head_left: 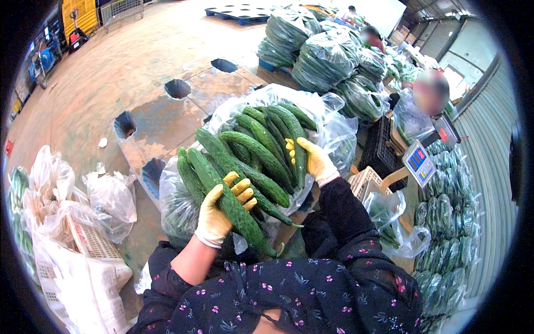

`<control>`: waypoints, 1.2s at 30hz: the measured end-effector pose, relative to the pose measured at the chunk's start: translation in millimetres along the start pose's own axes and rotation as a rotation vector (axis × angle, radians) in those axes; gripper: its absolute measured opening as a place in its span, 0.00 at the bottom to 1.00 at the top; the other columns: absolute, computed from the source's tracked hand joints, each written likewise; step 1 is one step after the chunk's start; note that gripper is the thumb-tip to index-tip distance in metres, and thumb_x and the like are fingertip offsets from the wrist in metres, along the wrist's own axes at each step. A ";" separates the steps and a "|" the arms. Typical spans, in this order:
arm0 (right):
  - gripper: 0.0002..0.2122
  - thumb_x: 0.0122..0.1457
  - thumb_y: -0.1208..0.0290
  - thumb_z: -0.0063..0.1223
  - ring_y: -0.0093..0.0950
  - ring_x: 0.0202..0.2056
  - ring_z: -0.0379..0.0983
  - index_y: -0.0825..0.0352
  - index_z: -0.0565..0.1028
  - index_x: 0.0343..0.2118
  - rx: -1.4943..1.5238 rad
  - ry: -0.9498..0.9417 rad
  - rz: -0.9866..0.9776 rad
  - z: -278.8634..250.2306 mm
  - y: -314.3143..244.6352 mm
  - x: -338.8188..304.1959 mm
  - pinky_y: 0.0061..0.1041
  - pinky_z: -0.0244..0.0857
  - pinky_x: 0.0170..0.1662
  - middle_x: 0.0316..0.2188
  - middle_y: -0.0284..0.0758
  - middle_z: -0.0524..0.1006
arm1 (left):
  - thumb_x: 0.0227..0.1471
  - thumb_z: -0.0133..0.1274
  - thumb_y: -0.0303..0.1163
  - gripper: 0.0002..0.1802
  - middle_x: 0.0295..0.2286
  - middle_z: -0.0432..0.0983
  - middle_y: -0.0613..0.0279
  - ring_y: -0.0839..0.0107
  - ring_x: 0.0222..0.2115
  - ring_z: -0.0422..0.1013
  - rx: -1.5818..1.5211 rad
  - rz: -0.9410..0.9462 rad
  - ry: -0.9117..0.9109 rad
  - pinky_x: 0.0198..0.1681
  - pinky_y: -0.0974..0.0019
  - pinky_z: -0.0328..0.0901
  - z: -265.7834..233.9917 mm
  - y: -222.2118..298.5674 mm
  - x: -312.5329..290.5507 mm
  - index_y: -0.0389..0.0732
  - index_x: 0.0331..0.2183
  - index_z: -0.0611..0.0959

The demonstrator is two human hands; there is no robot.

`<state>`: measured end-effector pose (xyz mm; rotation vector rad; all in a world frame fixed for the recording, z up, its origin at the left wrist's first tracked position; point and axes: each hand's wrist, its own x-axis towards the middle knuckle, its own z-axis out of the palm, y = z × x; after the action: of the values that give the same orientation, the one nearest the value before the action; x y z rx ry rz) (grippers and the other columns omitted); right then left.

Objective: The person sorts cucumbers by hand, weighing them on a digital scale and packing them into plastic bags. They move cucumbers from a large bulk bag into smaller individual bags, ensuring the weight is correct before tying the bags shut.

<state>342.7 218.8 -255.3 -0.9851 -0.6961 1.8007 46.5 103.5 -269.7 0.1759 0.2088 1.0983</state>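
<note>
In front of me a heap of long green bumpy cucumbers (258, 150) lies in an opened clear plastic bag (336, 125). Both my hands wear pale yellow gloves. My left hand (219, 210) is wrapped round a large cucumber (207, 171) on the heap's near left side, its curved stem end pointing toward me. More cucumbers lie right beside its fingers. On the right of the heap, my right hand (312, 157) grips another cucumber (300, 170), thumb and fingers on either side of it. The undersides of the held cucumbers are hidden.
A worn pallet with holes (153, 131) lies beyond the bag. White bags and crates (94, 245) stand left. At right are a scale display (418, 162), a black crate (382, 146) and rows of bagged cucumbers (445, 222). Big filled bags (328, 58) and other people (431, 92) are farther back.
</note>
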 end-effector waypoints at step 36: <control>0.30 0.47 0.54 0.58 0.40 0.51 0.68 0.69 0.69 0.50 -1.299 0.810 -0.178 -69.1 26.5 85.4 0.33 0.60 0.54 0.48 0.49 0.72 | 0.51 0.52 0.44 0.26 0.43 0.73 0.52 0.58 0.38 0.71 -0.043 -0.025 0.047 0.46 0.52 0.65 -10.3 -0.9 3.7 0.40 0.49 0.73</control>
<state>369.2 289.2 -339.6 -2.1877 -1.3404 0.4754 46.3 106.8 -280.2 0.1086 0.2287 1.0817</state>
